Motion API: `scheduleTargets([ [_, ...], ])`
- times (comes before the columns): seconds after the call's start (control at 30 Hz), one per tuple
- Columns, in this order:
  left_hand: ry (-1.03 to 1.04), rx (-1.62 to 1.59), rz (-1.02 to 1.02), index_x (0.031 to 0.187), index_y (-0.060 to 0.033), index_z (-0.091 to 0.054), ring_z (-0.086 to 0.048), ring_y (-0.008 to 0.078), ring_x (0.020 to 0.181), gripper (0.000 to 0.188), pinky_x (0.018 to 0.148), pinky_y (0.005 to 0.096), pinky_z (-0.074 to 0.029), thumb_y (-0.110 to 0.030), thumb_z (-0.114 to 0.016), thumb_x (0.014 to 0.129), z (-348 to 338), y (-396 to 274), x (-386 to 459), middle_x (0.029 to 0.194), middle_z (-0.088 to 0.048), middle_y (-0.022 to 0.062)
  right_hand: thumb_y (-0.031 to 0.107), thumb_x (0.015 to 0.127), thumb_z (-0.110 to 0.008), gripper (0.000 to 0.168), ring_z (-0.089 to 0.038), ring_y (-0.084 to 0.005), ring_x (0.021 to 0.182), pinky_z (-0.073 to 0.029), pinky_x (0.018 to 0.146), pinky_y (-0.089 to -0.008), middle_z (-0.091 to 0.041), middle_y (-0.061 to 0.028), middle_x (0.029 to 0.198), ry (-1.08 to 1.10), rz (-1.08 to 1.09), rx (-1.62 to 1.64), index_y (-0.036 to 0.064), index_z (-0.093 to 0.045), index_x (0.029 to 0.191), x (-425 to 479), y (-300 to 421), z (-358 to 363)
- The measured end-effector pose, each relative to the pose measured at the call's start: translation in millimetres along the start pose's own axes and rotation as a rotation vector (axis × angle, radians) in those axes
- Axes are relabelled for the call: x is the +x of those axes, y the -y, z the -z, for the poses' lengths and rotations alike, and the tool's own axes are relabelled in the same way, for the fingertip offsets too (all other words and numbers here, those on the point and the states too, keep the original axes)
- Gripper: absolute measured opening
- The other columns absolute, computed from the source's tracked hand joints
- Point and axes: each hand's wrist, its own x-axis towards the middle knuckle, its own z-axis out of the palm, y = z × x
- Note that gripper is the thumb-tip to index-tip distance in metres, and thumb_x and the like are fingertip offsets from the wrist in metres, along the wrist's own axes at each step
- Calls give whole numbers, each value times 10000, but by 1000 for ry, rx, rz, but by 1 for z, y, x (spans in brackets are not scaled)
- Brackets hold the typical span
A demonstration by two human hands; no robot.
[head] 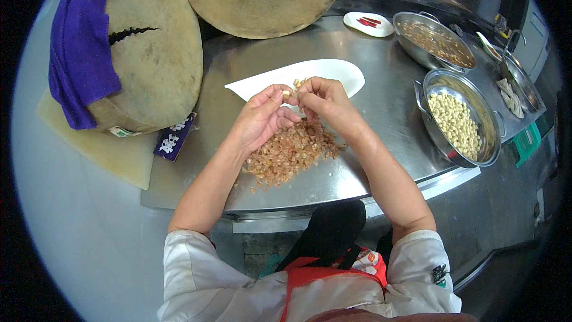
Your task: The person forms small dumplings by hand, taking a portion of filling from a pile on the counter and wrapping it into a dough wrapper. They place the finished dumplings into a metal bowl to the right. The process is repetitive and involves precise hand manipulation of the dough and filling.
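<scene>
Between the thumb and forefinger of my left hand point(263, 118) is a small pale nut point(286, 94), which looks like a peeled peanut. My right hand point(328, 98) meets it from the right with thumb and fingertips pinched together; what they hold is too small to tell. Both hands are over the near side of a white boat-shaped dish point(268, 76). A few nuts point(299, 83) lie in that dish, partly covered by my right hand. Below my hands, a loose pile of brown papery nut skins point(286, 156) spreads over the stainless steel worktop point(384, 143).
At right stands a two-handled steel pan of peeled nuts point(453, 120). Behind it, a steel basin point(406, 44) holds brownish nuts in liquid. A white plate point(380, 31) carries red chillies. Thick round chopping blocks point(156, 67) stand at left, one draped with a purple cloth point(80, 53).
</scene>
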Motion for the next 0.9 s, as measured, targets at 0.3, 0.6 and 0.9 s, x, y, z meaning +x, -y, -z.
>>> scheduleTargets([
  [0.3,-75,17,-130,1034,-19,-535,-530,98,751,185,676,217,-463,-169,-491,936,6,6,4,874,-557,28,53,795,-564,55,-495,-54,535,-410,465,-199,-551,-8,670,-18,64,-36,0,-566,777,0,-3,-6],
  [0.6,-248,306,-271,984,6,-583,-598,117,757,154,683,236,-501,-121,-544,907,-3,16,7,871,-627,67,64,811,-587,60,-514,-47,553,-411,483,-185,-584,-17,700,-89,85,-11,5,-587,817,2,-6,-7],
  [0.9,-291,350,-294,921,19,-605,-626,129,708,130,644,243,-529,-103,-582,883,-8,15,4,839,-652,92,95,807,-630,116,-505,-48,572,-410,506,-189,-581,-16,719,-90,81,-45,-10,-580,812,1,-4,-8],
])
